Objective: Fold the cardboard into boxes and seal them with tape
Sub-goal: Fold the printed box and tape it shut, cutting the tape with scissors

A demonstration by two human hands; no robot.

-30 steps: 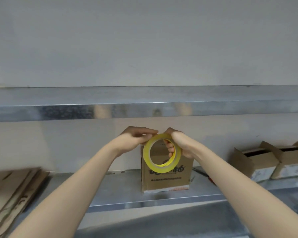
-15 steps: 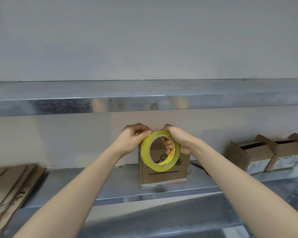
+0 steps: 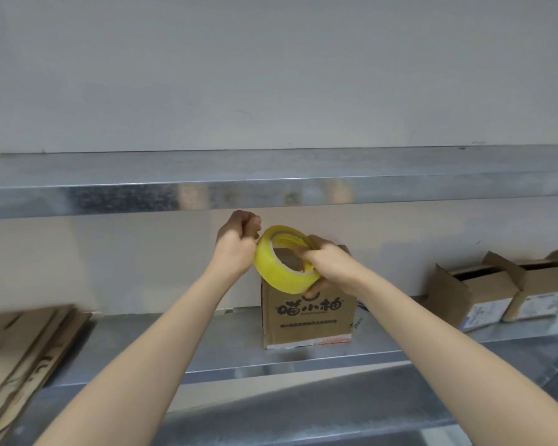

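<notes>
A yellow roll of tape (image 3: 282, 267) is held above a folded cardboard box (image 3: 308, 312) with black printed characters, which stands upright on the metal shelf (image 3: 226, 352). My right hand (image 3: 327, 263) grips the roll, fingers through its core. My left hand (image 3: 239, 244) is closed at the roll's left edge, fingertips pinched where the tape end lies; the tape end itself is too thin to see. The roll is tilted, its hole facing up and toward me.
Two folded boxes (image 3: 474, 292) (image 3: 541, 289) with raised flaps stand at the right of the shelf. A stack of flat cardboard (image 3: 23, 362) lies at the left. An upper metal shelf (image 3: 271, 188) runs just above the hands. Wall behind.
The roll has tilted from facing me edge-on to lying flatter over the box. My left hand has risen slightly and pinched at the roll's left edge.
</notes>
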